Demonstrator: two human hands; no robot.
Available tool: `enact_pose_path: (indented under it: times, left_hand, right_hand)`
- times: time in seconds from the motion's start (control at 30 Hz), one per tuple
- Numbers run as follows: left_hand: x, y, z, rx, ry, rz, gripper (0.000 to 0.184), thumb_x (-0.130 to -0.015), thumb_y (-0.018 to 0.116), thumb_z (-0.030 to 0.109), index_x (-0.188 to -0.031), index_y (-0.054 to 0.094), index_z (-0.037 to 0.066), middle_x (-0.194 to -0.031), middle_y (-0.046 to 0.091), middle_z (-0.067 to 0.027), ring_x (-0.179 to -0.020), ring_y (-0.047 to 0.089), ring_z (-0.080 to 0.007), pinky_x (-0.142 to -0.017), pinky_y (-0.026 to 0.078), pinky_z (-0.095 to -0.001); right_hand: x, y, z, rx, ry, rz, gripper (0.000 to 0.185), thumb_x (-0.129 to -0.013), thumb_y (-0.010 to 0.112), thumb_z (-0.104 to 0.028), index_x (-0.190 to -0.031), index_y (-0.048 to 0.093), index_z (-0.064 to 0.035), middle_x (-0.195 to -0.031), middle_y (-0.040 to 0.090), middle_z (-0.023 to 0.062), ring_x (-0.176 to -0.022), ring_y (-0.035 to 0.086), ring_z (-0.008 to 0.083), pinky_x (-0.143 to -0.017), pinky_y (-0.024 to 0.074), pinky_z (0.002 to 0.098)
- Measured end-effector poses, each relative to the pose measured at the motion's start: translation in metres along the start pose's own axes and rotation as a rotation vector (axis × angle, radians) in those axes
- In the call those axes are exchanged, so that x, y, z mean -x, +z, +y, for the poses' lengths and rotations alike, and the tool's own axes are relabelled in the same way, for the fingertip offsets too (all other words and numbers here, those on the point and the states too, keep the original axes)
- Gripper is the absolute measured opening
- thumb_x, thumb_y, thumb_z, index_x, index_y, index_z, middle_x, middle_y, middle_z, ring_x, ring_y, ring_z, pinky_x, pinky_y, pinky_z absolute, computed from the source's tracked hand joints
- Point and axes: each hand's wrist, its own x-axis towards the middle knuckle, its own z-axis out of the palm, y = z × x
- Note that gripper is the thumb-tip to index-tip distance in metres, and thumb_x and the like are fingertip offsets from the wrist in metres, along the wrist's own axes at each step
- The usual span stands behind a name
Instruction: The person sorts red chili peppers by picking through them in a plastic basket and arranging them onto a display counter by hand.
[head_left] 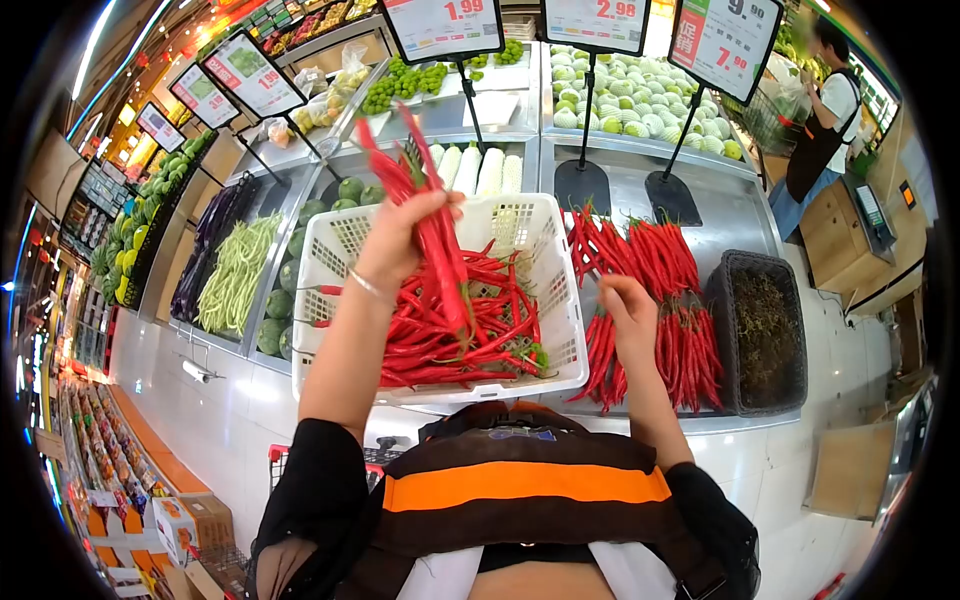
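Observation:
My left hand (405, 235) is closed round a bunch of long red chili peppers (440, 265), raised over a white plastic crate (575, 345). The bunch is upright and slightly blurred at its top. More loose red chilies (430, 345) lie in the crate, some with green stems. To the right of the crate my right hand (630, 310) has its fingers curled together, at the laid-out rows of red chilies (665, 265) on the metal counter. Whether a chili is pinched in those fingers I cannot make out.
A dark basket (725, 350) with dried brownish bits stands at the right. Green beans (238, 275), eggplants (212, 240) and watermelons (275, 305) lie at left. Price signs on stands (583, 185) rise behind the crate. A person in an apron (825, 130) stands at far right.

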Motion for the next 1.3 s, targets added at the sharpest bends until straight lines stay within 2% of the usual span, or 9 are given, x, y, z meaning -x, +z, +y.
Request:
enact_pose_path:
  times: [0.13,0.37,0.5,0.57,0.7,0.9,1.03,1.17,1.3]
  left_hand:
    - [0.032,-0.001,-0.037,0.066,-0.256,-0.141,0.027,-0.079,0.061,0.008,-0.103,0.055,-0.003,-0.086,0.064,-0.0132,-0.072,0.064,-0.0184,-0.064,0.054,-0.0287]
    - [0.064,0.010,-0.068,0.160,-0.293,-0.188,0.029,-0.076,0.063,0.002,-0.104,0.056,0.000,-0.089,0.063,-0.0114,-0.076,0.063,-0.0201,-0.069,0.053,-0.0305]
    - [0.058,-0.026,-0.076,0.184,-0.234,0.101,0.021,-0.077,0.061,0.004,-0.097,0.057,0.001,-0.084,0.062,-0.0088,-0.079,0.061,-0.0192,-0.068,0.051,-0.0306]
    - [0.058,-0.038,-0.077,0.276,-0.274,0.110,0.016,-0.079,0.061,0.006,-0.094,0.057,0.002,-0.087,0.062,-0.0096,-0.084,0.061,-0.0203,-0.072,0.052,-0.0311]
    - [0.058,-0.021,-0.076,0.599,-0.316,0.084,0.021,-0.081,0.059,0.008,-0.100,0.055,0.003,-0.103,0.059,-0.0147,-0.097,0.058,-0.0264,-0.083,0.050,-0.0381]
    - [0.058,-0.018,-0.084,0.469,-0.303,0.072,0.020,-0.080,0.059,0.006,-0.099,0.057,0.000,-0.091,0.063,-0.0117,-0.083,0.061,-0.0212,-0.076,0.051,-0.0339]
    - [0.063,0.000,-0.088,0.380,-0.278,0.016,0.023,-0.077,0.058,-0.001,-0.100,0.056,0.000,-0.089,0.062,-0.0082,-0.079,0.061,-0.0189,-0.072,0.051,-0.0316]
    - [0.070,0.023,-0.106,0.122,-0.178,-0.113,0.035,-0.074,0.057,-0.006,-0.108,0.052,0.001,-0.097,0.058,-0.0055,-0.089,0.058,-0.0143,-0.079,0.047,-0.0283]
    - [0.078,0.032,-0.111,0.046,-0.142,-0.075,0.037,-0.072,0.055,-0.010,-0.107,0.050,0.000,-0.093,0.058,-0.0056,-0.086,0.059,-0.0158,-0.074,0.049,-0.0287]
  right_hand:
    - [-0.030,0.063,-0.038,-0.065,0.104,-0.284,0.023,-0.086,0.056,-0.013,-0.103,0.059,0.0030,-0.097,0.062,0.0081,-0.092,0.056,0.0113,-0.081,0.0441,0.0256]
    - [-0.044,0.102,-0.040,0.120,0.165,-0.619,0.014,-0.087,0.055,-0.011,-0.092,0.055,0.0014,-0.073,0.058,0.0039,-0.053,0.053,0.0087,-0.046,0.0428,0.0224]
    - [-0.045,0.071,-0.074,-0.068,-0.010,-0.167,0.008,-0.084,0.056,-0.005,-0.090,0.054,0.0006,-0.077,0.059,0.0038,-0.063,0.059,0.0101,-0.054,0.0458,0.0208]
    - [-0.032,0.067,-0.086,-0.071,-0.320,-0.113,0.011,-0.082,0.055,0.002,-0.092,0.052,-0.0012,-0.077,0.059,0.0040,-0.068,0.062,0.0124,-0.058,0.0485,0.0222]
    - [-0.007,0.079,-0.075,0.619,-0.768,-0.469,0.025,-0.067,0.062,0.008,-0.089,0.059,-0.0034,-0.091,0.060,0.0103,-0.078,0.062,0.0220,-0.070,0.0506,0.0294]
    - [0.018,0.086,-0.030,0.473,-0.819,-0.737,0.025,-0.065,0.064,0.001,-0.088,0.060,-0.0065,-0.088,0.060,0.0107,-0.080,0.059,0.0257,-0.070,0.0494,0.0329]
    - [0.014,0.079,-0.030,0.205,-0.083,-0.369,0.021,-0.081,0.057,-0.005,-0.102,0.055,-0.0001,-0.096,0.061,0.0087,-0.091,0.058,0.0162,-0.079,0.0460,0.0286]
    - [-0.007,0.097,-0.007,-0.195,0.337,-0.399,0.041,-0.086,0.058,-0.015,-0.121,0.045,0.0021,-0.106,0.058,0.0079,-0.097,0.053,0.0122,-0.086,0.0415,0.0268]
    - [0.007,0.107,-0.008,-0.389,0.444,-0.417,0.031,-0.089,0.055,-0.015,-0.115,0.051,0.0005,-0.101,0.059,0.0060,-0.088,0.055,0.0107,-0.081,0.0440,0.0254]
